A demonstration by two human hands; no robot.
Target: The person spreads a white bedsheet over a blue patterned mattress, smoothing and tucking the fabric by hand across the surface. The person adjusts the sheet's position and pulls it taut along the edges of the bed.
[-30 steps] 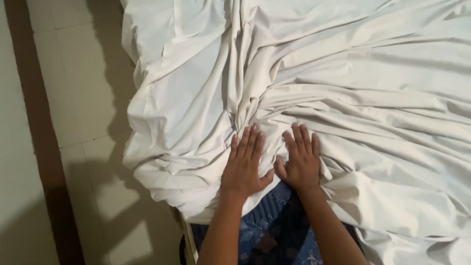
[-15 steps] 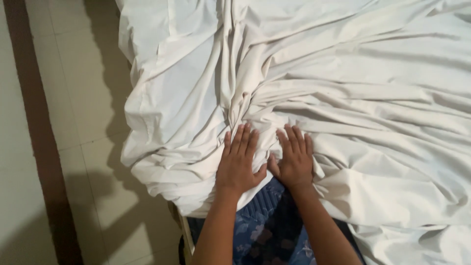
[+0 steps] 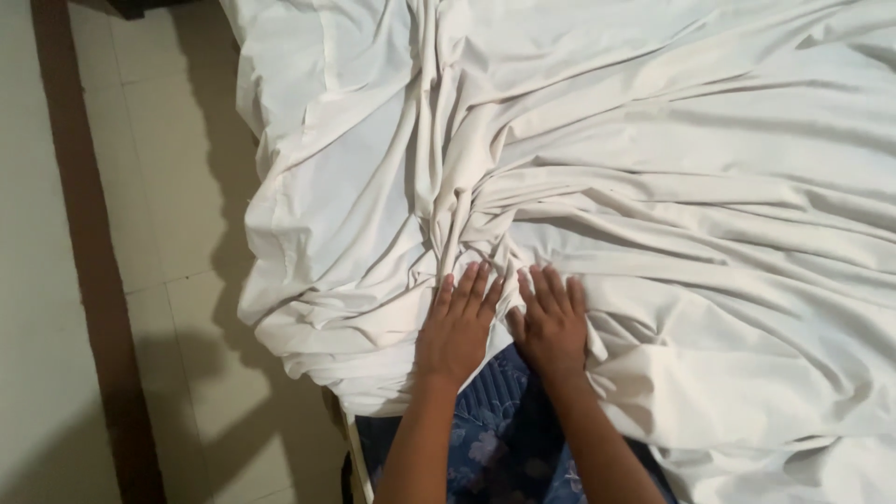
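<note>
Head view: your left hand (image 3: 457, 329) and right hand (image 3: 553, 322) lie flat, fingers spread, gripping nothing, on the white sheet (image 3: 653, 187) bunched ahead. Uneven pushing could slide its overhang onto the floor (image 3: 177, 233).

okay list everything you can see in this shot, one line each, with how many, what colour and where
sheet: one, white, crumpled, spread over most of the frame, its left edge hanging toward the floor
patterned fabric: one, blue floral, bottom centre, uncovered below the sheet's edge
floor: pale tiles, left side
strip: one, dark brown, running down the floor at far left
left hand: one, flat on the sheet, fingers spread
right hand: one, flat on the sheet beside the left
</note>
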